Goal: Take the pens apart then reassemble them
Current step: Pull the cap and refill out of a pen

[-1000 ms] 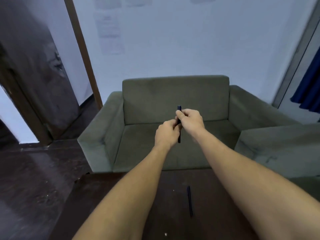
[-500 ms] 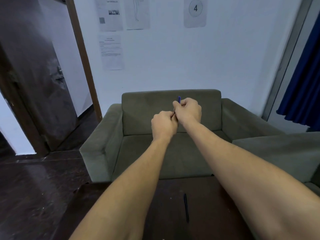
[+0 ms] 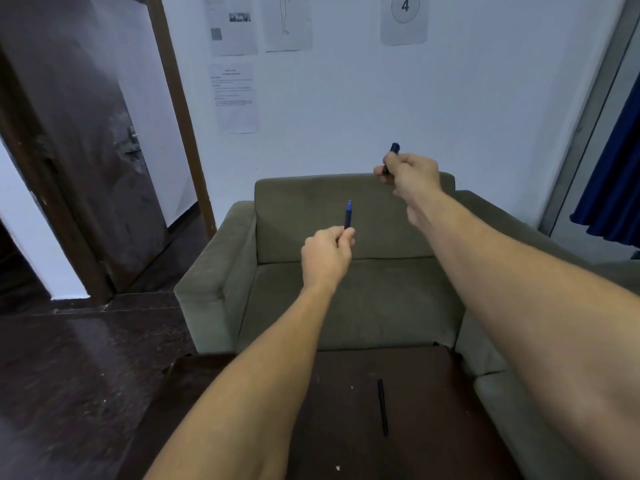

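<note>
My left hand is held out in front of me, pinching the dark pen body, whose blue tip points up. Up and to the right, my right hand grips the dark blue cap, which sticks out above the fingers. The two parts are well apart in the air. A second dark pen lies whole on the dark wooden table below my arms.
A green sofa stands behind the table, with another sofa section at the right. A dark door is at the left and a blue curtain at the right. Papers hang on the white wall.
Both hands were together on one pen. The cap has come off: my right hand rose up and right with it, while my left hand kept the body. The view tilted up.
</note>
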